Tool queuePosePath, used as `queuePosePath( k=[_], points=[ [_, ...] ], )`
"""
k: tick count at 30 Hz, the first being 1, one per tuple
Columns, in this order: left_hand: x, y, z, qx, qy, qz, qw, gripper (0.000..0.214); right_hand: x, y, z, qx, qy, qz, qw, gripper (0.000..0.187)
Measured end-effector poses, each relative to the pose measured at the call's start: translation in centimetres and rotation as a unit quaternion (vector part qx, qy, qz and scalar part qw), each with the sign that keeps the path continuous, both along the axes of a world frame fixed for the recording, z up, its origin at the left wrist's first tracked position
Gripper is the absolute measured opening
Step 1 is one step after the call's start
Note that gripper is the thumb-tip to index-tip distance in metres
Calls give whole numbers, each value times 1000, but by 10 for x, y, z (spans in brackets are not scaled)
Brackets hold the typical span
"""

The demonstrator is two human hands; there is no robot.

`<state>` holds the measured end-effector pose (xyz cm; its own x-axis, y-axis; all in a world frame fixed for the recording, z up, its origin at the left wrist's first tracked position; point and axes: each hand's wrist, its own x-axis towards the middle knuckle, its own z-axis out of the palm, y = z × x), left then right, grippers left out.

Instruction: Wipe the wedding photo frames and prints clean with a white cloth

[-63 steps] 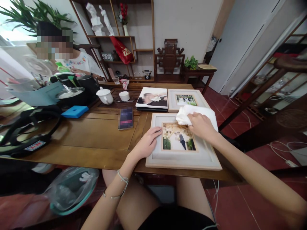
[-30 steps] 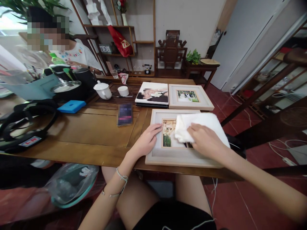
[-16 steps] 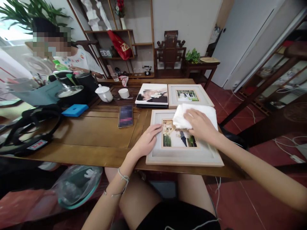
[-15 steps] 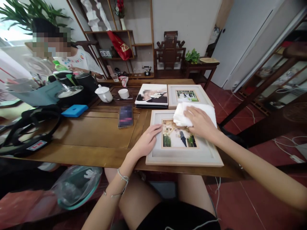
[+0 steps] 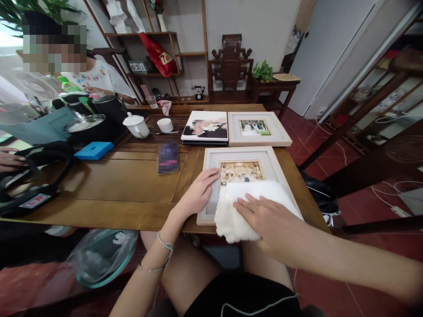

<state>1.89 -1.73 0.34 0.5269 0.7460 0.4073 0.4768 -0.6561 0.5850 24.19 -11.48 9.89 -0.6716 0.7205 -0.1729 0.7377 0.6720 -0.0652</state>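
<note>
A light wooden picture frame [image 5: 211, 154] with a wedding photo [image 5: 239, 169] lies flat at the table's near edge. My left hand [image 5: 200, 192] rests on its left side, fingers stretched out and touching the photo's left border. Across the lower part of the frame lies a folded white towel [image 5: 227, 215], overhanging the front edge. My right hand [image 5: 264, 218] presses down on the towel, holding it against the frame. The lower half of the photo is hidden under the cloth.
Behind stand a second framed photo [image 5: 280, 132] and a stack topped by a photo panel [image 5: 190, 127]. Leftward are a dark booklet [image 5: 168, 157], white cup [image 5: 165, 125], lidded teapot [image 5: 136, 125], blue box [image 5: 94, 150] and black headset [image 5: 59, 171]. Another person [image 5: 102, 79] sits at the far left.
My right hand has slid the towel from the frame's upper right toward its lower edge, uncovering the photo's top. My left hand stays on the frame's left side. A hand has appeared at far left.
</note>
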Motion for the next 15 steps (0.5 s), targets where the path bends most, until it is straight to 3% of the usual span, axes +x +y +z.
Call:
queuePosePath(
  k=[6,10,13,15],
  points=[
    [-1,0,0,1,1,-5,1000,52,28,81,-38,156,-21,-104,982,75],
    [0,-1,3,-8,9,2,1000,51,54,133,-43,252,-12,-153,955,69],
    [0,-1,3,-13,10,3,1000,51,55,140,-38,226,-18,-162,960,67],
    [1,0,2,-12,4,3,1000,51,45,123,-34,187,-42,-148,970,65]
  ],
)
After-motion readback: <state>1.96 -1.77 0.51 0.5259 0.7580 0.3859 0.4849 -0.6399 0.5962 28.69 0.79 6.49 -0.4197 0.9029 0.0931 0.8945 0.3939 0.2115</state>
